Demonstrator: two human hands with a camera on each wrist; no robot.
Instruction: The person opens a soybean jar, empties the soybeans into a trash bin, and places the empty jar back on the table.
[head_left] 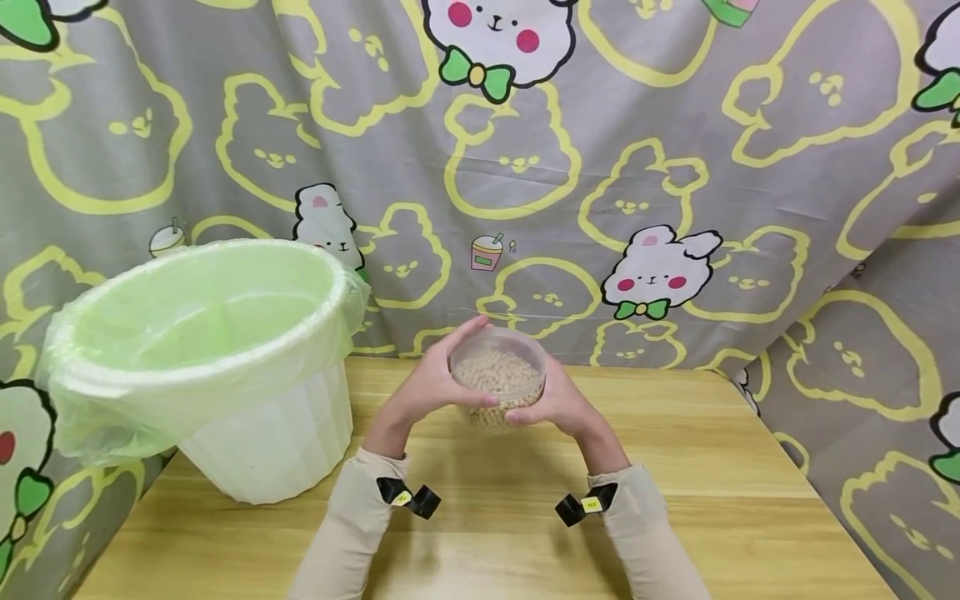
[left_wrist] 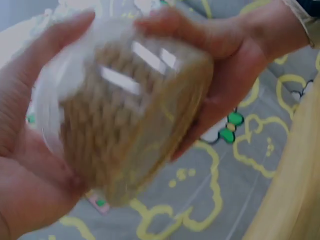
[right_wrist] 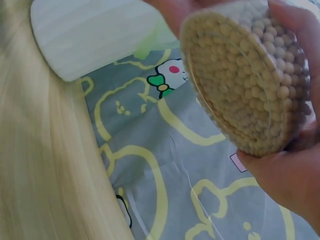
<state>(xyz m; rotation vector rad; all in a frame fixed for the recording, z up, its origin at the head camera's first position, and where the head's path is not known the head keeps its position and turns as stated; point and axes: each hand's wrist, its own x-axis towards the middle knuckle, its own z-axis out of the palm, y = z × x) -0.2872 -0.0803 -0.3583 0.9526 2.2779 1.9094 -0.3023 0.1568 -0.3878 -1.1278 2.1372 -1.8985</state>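
Both hands cup clear round container of small beige pellets, lifted above table at centre, tilted.
Left hand: grip curled round container's left side, fingers over rim.
Right hand: grip wrapped round right side and underside, thumb at front.
White bin with green liner stands on table, well left of hands.
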